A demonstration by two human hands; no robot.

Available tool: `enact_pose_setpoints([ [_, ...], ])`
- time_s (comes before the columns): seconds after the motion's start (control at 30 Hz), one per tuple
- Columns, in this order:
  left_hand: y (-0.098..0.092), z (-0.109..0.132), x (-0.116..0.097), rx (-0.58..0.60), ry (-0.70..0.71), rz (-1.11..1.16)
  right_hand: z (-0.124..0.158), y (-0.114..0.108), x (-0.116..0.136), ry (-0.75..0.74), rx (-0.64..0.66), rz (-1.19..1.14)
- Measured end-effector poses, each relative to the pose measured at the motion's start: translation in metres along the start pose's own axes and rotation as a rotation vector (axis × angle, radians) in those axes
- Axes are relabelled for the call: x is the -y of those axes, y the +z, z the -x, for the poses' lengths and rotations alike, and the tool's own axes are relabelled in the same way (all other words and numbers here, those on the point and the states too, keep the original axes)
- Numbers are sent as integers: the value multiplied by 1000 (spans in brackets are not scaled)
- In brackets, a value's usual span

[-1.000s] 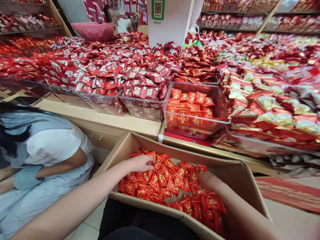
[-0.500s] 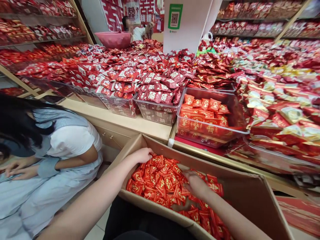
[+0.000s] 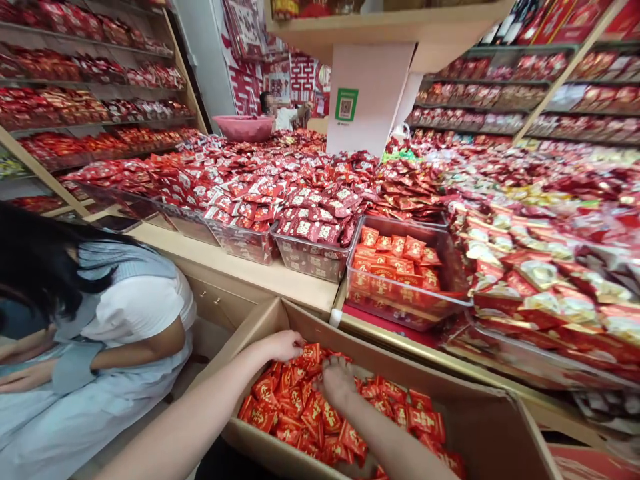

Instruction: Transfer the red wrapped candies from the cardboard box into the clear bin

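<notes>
Grip of either hand cannot be told, bare left hand (image 3: pixel 284 346) curled, bare right hand (image 3: pixel 339 383) laid over small glossy gold-printed red packets (image 3: pixel 309 415), heaped inside open rectangular brown cardboard box (image 3: pixel 473 413).

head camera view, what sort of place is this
Probably a sweet shop, judging by the front row of clear plastic bins heaped with small wrapped packets, the wall shelves full of similar packets, and the green-framed QR code sign, perhaps for payment.
</notes>
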State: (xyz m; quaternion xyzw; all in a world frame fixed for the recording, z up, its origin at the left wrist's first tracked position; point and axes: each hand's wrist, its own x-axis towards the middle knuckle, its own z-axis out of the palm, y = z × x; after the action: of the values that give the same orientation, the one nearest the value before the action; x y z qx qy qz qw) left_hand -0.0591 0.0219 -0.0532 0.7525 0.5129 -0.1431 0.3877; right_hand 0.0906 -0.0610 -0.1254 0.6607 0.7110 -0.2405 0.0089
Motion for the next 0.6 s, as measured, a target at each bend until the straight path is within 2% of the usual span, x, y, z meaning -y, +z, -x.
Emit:
enact_pose_setpoints([
  [0.13, 3, 0, 2, 18, 14, -4, -2, 8, 8, 36, 3, -14],
  [0.4, 6, 2, 1, 30, 57, -10, -2, 0, -9, 201, 30, -242],
  [0.5, 3, 5, 1, 28, 107, -15, 1, -12, -11, 161, 25, -386],
  [0.6, 1, 12, -5, 65, 198, 81, 15, -40, -13, 45, -3, -545],
])
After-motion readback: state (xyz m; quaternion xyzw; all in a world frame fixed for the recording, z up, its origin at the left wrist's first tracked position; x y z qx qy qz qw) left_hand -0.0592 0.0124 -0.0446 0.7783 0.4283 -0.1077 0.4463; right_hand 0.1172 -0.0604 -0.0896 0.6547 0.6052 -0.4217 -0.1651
